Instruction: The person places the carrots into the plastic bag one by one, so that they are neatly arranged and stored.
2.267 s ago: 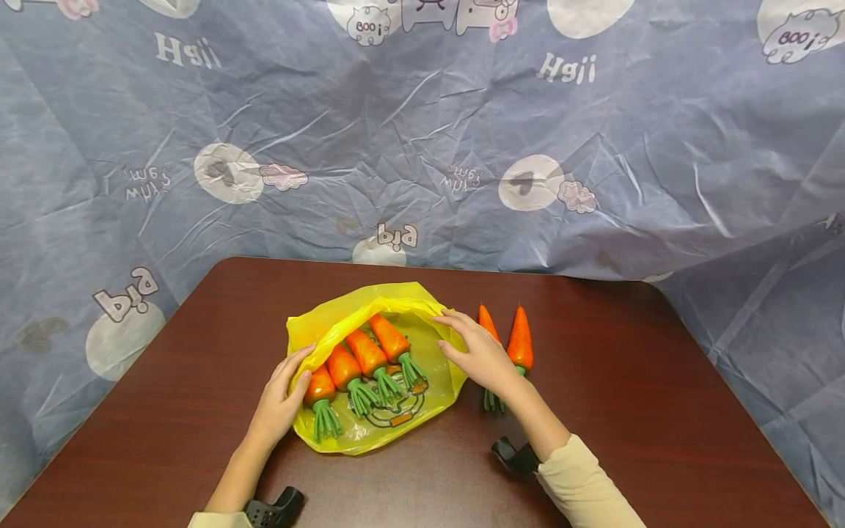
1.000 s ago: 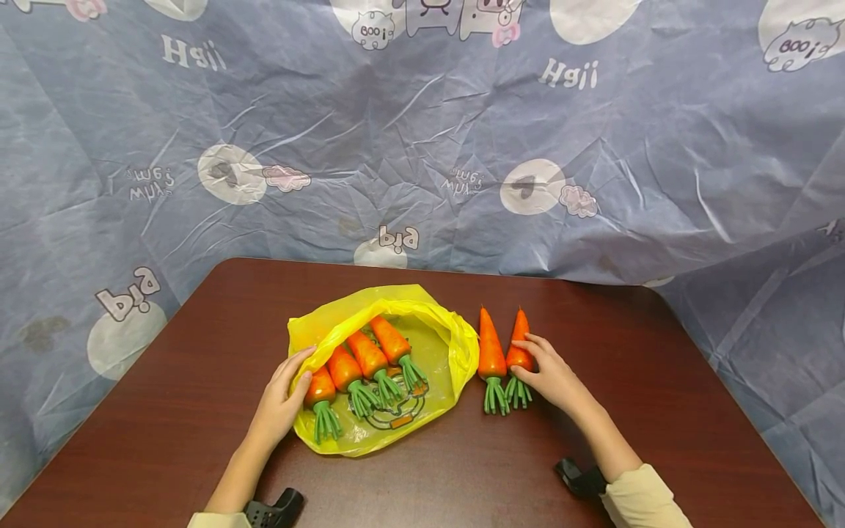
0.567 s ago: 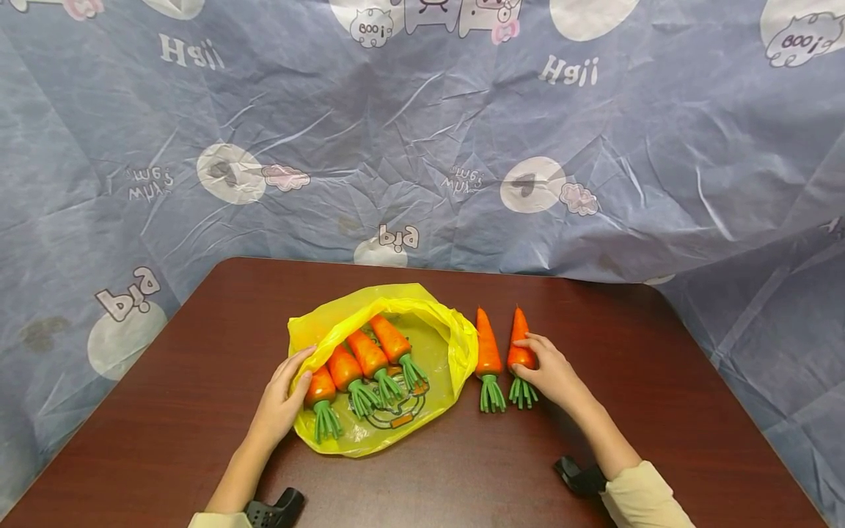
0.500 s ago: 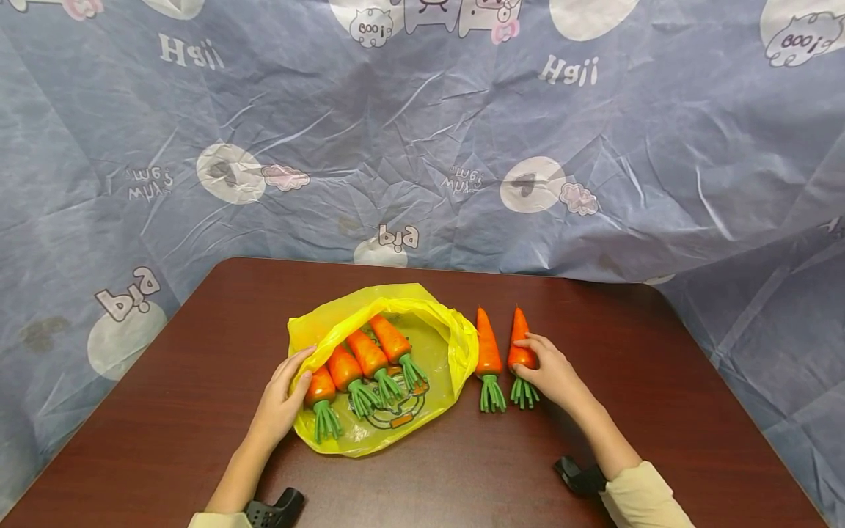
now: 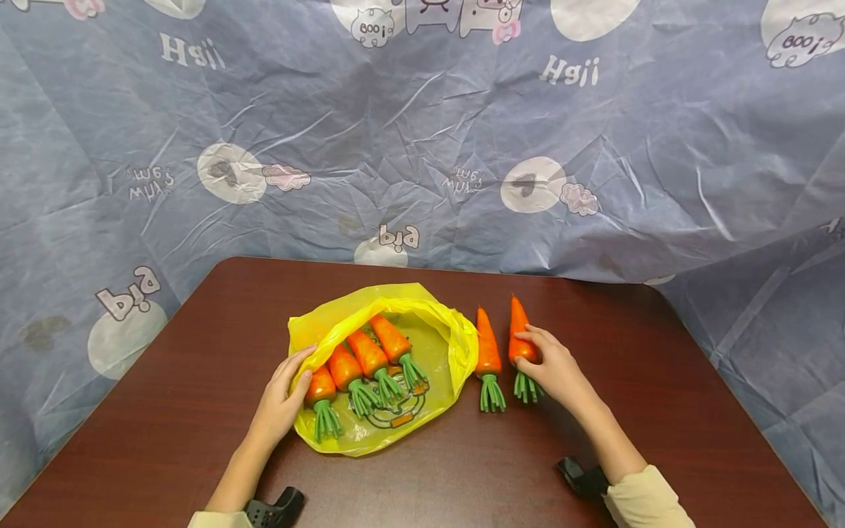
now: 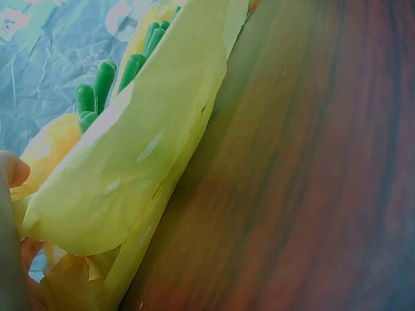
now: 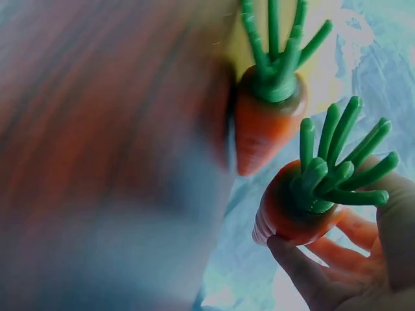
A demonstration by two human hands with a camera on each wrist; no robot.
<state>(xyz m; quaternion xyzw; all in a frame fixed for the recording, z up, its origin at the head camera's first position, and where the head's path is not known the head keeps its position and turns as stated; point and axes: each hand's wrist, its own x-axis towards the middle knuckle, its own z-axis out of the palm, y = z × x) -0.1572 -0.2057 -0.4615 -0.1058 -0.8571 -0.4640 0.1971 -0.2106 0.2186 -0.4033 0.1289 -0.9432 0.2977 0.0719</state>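
Note:
A yellow plastic bag (image 5: 465, 345) lies on the table with its mouth spread toward me. Inside it are several orange toy-like carrots (image 5: 367, 355) with green stems. My left hand (image 5: 280, 400) holds the bag's left edge, and in the left wrist view the thumb (image 6: 14, 170) bears on the yellow film. To the right of the bag, my right hand (image 5: 560, 370) grips a carrot (image 5: 519, 339) between thumb and fingers, just off the table. Another carrot (image 5: 487, 350) lies between it and the bag. The right wrist view shows the held carrot's stems (image 7: 324, 184) pointing toward the wrist.
The dark brown table (image 5: 436, 488) has rounded far corners. A blue printed cloth (image 5: 422, 147) hangs behind it and down the right side. Black wrist devices (image 5: 582, 478) are on both forearms.
My right hand has left the bag's right side, moved right and gripped the right-hand carrot. That carrot has now risen slightly and shifted away from the other. The left hand stays put.

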